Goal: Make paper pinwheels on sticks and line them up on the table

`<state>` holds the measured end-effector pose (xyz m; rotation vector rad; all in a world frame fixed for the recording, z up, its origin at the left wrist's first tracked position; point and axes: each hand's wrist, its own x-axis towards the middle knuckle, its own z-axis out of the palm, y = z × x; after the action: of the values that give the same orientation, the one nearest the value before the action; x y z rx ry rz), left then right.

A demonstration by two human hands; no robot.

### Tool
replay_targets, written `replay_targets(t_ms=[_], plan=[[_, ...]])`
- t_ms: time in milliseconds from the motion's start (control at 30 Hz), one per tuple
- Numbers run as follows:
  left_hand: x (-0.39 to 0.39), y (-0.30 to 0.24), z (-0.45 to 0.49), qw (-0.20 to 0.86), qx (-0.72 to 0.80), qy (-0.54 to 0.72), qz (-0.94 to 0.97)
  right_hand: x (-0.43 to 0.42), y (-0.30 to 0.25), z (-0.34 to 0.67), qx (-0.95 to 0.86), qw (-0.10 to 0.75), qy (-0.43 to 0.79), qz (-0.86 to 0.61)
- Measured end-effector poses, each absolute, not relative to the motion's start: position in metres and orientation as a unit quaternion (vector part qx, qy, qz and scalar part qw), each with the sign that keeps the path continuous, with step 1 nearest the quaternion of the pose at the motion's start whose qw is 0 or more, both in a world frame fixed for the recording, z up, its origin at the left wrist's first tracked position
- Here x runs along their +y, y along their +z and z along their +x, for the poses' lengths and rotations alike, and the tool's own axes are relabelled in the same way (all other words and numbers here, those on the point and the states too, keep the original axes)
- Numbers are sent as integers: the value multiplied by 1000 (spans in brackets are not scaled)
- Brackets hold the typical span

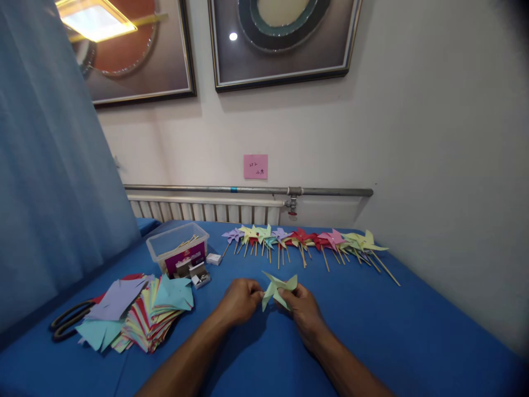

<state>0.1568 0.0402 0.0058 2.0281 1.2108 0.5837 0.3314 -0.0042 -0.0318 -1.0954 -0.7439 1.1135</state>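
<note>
A pale green paper pinwheel [273,289] with folded blades is held above the blue table in front of me. My right hand [305,310] grips it, the thumb pressed near its centre and the other fingers behind it. Close to the pinwheel's left blade is my left hand [243,300], its thumb and fingertips pinched together. Whatever sits in that pinch is too small or hidden to make out. No stick shows on this pinwheel.
Finished pinwheels on sticks [301,237] lie in a row along the back. At left are stacked cut paper squares [151,320], dark-handled scissors [68,322], a plastic tub [177,248] with sticks, an open small box [200,277] of metal pieces and a white box [214,258].
</note>
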Motion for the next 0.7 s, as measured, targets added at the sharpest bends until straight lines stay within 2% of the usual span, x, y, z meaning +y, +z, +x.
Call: replay_targets(t_ms=[700], plan=[[40, 2, 159, 363, 468, 224, 774, -4, -33, 332, -321, 660, 476, -485]])
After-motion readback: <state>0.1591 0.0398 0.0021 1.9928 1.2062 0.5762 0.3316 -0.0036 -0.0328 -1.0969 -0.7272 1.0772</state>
